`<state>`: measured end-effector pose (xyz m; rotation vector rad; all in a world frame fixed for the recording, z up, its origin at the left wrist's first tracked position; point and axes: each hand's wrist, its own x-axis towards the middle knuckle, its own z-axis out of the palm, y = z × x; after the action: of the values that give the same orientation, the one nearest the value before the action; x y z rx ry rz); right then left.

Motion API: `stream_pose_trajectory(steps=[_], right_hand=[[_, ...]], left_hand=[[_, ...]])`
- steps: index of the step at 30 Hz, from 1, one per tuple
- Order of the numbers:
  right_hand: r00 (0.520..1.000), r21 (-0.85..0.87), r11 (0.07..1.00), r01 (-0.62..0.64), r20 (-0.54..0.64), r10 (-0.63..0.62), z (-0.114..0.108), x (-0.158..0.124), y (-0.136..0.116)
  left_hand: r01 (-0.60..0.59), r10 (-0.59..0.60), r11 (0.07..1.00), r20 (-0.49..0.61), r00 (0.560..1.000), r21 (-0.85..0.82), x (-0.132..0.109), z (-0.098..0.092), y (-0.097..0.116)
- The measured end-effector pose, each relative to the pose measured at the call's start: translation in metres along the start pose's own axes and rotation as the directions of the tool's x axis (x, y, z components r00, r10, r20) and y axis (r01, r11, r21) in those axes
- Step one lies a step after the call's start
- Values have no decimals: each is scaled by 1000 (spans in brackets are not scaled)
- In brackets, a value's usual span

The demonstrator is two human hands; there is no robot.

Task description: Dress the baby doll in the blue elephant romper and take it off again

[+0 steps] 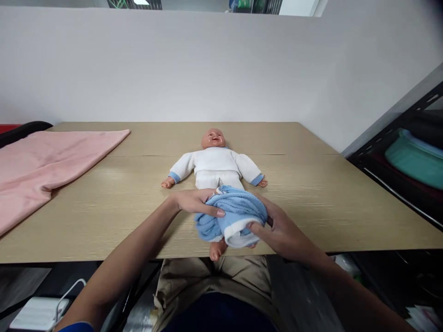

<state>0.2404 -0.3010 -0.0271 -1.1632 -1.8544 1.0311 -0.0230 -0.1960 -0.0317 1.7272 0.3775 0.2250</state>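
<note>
A baby doll [216, 159] lies on its back on the table, head away from me, arms spread, in a white top and white trousers with light-blue cuffs. Over its legs I hold a bunched light-blue terry garment [238, 207] with a white-edged opening turned toward me. My left hand [197, 203] grips its left side, thumb on top. On the right side, my right hand [272, 226] pinches the garment near the white rim. One doll foot [218, 249] shows below the cloth at the table's front edge; the other is mostly hidden.
A pink cloth [51, 166] is spread over the left of the wooden table [311, 203]. A white wall [207, 69] rises behind. At the right stands a black shelf [391, 180] with a teal item [415, 159] on it. A white charger box [39, 313] with a cable sits below left.
</note>
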Motion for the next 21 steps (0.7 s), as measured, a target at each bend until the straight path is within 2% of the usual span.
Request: stream_pose_trajectory(steps=[2,4,7,10,13,17,19,21], right_hand=[[991,-107,994,-3,-136,-11,4,1,2],[976,-194,980,-33,-218,-11,7,4,1],[957,-255,957,-135,-284,59,9,4,-5],[951,-304,920,-248,-257,171,12,-2,-16],[950,-263,920,-292,-188,248,12,-7,-22],[948,-199,931,-307,-146,281,10,-10,-18],[939,-258,905,-338,-156,306,10,-12,-13],[932,-335,871,-359,-185,313,10,-17,-8]], left_hand=[[25,-28,999,-72,997,-37,3,4,-1],[44,-59,994,-151,987,-100,6,9,-1],[60,-86,985,-157,984,-161,11,19,5],[176,-183,982,-113,977,-75,15,31,18],[246,-237,968,-150,960,47,17,39,27],[169,-130,975,-241,962,147,18,42,25],[157,-84,965,-318,944,211,18,45,22],[200,-74,930,-377,923,308,18,50,21]])
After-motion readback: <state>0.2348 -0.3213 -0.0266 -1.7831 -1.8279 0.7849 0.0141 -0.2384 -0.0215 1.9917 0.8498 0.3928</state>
